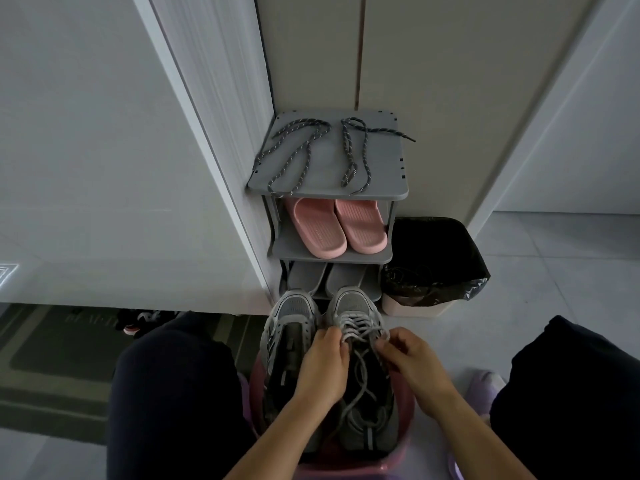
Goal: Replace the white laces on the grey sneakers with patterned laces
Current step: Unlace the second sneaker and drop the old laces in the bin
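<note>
Grey shoe rack [381,168] carries the patterned laces [301,147] on top. Grey sneakers [294,306] sit between my knees. White lace [360,325], probably soft, limp and light: left grip [323,362] and right grip [412,362] each pinch it beside the upper eyelets.

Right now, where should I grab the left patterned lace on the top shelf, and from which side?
Pinch the left patterned lace at its near end, by the top shelf's front left corner, coming from the front. That end lies loose at the edge closest to you, so fingers could probably slip under it there; the rest lies flat further back.
</note>
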Available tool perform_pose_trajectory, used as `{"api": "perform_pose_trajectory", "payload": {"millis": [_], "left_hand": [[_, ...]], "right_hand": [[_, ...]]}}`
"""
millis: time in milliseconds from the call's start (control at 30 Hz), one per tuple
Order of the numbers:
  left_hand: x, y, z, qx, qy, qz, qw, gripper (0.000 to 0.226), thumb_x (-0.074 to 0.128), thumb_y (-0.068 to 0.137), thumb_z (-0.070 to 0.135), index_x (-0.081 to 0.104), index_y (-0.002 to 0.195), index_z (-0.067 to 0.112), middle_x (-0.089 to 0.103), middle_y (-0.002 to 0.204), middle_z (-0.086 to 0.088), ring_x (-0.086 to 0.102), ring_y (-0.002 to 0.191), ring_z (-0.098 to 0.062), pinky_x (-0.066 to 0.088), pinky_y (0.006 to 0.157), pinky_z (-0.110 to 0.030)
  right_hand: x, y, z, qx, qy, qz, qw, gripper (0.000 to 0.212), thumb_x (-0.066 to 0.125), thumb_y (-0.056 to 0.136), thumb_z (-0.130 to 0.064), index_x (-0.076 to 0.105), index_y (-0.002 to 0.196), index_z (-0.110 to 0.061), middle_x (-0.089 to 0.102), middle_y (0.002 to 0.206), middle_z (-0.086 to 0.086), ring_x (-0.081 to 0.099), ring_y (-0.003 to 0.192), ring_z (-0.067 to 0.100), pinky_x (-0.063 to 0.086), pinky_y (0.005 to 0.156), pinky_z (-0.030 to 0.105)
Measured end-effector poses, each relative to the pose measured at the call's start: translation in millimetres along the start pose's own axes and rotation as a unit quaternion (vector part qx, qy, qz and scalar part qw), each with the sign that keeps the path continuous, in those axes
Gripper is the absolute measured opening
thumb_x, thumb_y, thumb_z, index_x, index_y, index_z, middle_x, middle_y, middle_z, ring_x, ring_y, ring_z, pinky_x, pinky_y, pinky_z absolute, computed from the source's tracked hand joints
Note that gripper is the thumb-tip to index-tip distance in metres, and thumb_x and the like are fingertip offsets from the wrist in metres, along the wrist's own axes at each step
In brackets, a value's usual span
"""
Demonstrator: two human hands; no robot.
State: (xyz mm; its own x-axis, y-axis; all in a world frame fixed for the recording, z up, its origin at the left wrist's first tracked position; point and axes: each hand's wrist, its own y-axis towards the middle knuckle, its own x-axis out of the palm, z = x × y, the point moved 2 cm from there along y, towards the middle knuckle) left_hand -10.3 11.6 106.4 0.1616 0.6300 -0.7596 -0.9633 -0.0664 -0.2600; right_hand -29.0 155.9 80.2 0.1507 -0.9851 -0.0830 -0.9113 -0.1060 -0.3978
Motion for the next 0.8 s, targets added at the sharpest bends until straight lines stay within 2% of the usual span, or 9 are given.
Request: {"api": "perform_pose_trajectory", "payload": {"millis": [133,200,267,367,433,500,633,700,800], "left_hand": [[-18,8,2,0.061,0.142,-0.020,0.988,0.020,0.037,0.097,0.012,0.046,0.114,0.006,0.053,0.111,-0.008,0.059,0.092,-0.023,0.038,0.067,-0.024],[-27,14,2,0.068,0.190,-0.019,0.979,0.017,0.038,0.097,0.012,0.046,0.111,0.008,0.053,0.111,-0.009,0.060,0.090,-0.024,0.042,0.067,-0.027],[-30,16,1,0.051,0.187,-0.006,0.981,0.018,0.037,0.098,0.018,0.046,0.109,0.007,0.054,0.110,-0.008,0.061,0.089,-0.024,0.041,0.065,-0.028],[-23,12,3,0.037,0.194,-0.008,0.980,0.030,0.033,0.100,0.032,0.046,0.113,0.009,0.054,0.114,-0.005,0.060,0.095,-0.023,0.042,0.069,-0.030],[-18,11,5,0.054,0.212,-0.035,0.975,0.031,0.031,0.101,0.030,0.047,0.116,0.008,0.055,0.117,-0.007,0.058,0.101,-0.025,0.043,0.076,-0.032],[-19,13,5,0.068,0.218,-0.050,0.972,0.029,0.032,0.101,0.026,0.047,0.116,0.006,0.056,0.117,-0.008,0.057,0.104,-0.026,0.042,0.079,-0.033],[-40,19,-4,0.091,0.289,0.006,0.953,0.025,0.032,0.101,0.027,0.048,0.110,0.011,0.056,0.113,-0.004,0.058,0.100,-0.023,0.039,0.072,-0.029],[-43,20,-9,0.111,0.269,0.009,0.957,0.026,0.033,0.100,0.032,0.050,0.109,0.014,0.054,0.111,-0.001,0.055,0.099,-0.018,0.037,0.078,-0.026],[-32,21,-14,0.096,0.238,-0.016,0.966,0.033,0.038,0.096,0.044,0.053,0.109,0.018,0.044,0.117,0.004,0.043,0.111,-0.015,0.029,0.096,-0.030]], "right_hand": [[-12,2,-9,-0.021,-0.011,0.054,0.998,0.014,0.050,0.091,0.000,0.045,0.079,-0.004,0.063,0.074,0.013,0.062,0.061,0.013,0.051,0.057,0.021],[-20,4,-16,-0.011,-0.012,0.060,0.998,0.016,0.051,0.089,0.003,0.043,0.077,-0.005,0.064,0.069,0.013,0.062,0.051,0.011,0.050,0.055,0.027],[-24,5,-17,-0.004,-0.013,0.065,0.998,0.017,0.054,0.088,0.001,0.046,0.075,-0.006,0.064,0.064,0.008,0.059,0.045,0.006,0.047,0.055,0.028],[-14,1,-10,0.034,0.010,0.014,0.999,0.009,0.060,0.087,-0.008,0.055,0.080,-0.009,0.063,0.067,0.003,0.058,0.055,0.008,0.043,0.058,0.025],[-4,-1,-2,0.046,0.000,-0.025,0.999,0.006,0.061,0.087,-0.008,0.059,0.081,-0.010,0.063,0.072,0.005,0.056,0.064,0.014,0.043,0.061,0.025],[-2,-1,0,0.033,0.004,-0.020,0.999,0.013,0.057,0.088,-0.002,0.059,0.076,-0.008,0.062,0.072,0.007,0.056,0.068,0.018,0.046,0.065,0.025],[-20,-2,-12,0.033,0.143,0.051,0.988,0.023,0.046,0.088,0.005,0.049,0.069,-0.007,0.067,0.065,0.008,0.064,0.061,0.018,0.048,0.062,0.028],[-26,-1,-15,0.046,0.171,0.077,0.981,0.020,0.046,0.087,0.005,0.048,0.070,-0.006,0.066,0.064,0.009,0.063,0.061,0.021,0.047,0.060,0.030],[-11,-4,-11,0.041,0.124,0.034,0.991,0.013,0.054,0.090,-0.006,0.056,0.077,-0.008,0.066,0.068,0.006,0.061,0.064,0.017,0.045,0.060,0.025]]}}
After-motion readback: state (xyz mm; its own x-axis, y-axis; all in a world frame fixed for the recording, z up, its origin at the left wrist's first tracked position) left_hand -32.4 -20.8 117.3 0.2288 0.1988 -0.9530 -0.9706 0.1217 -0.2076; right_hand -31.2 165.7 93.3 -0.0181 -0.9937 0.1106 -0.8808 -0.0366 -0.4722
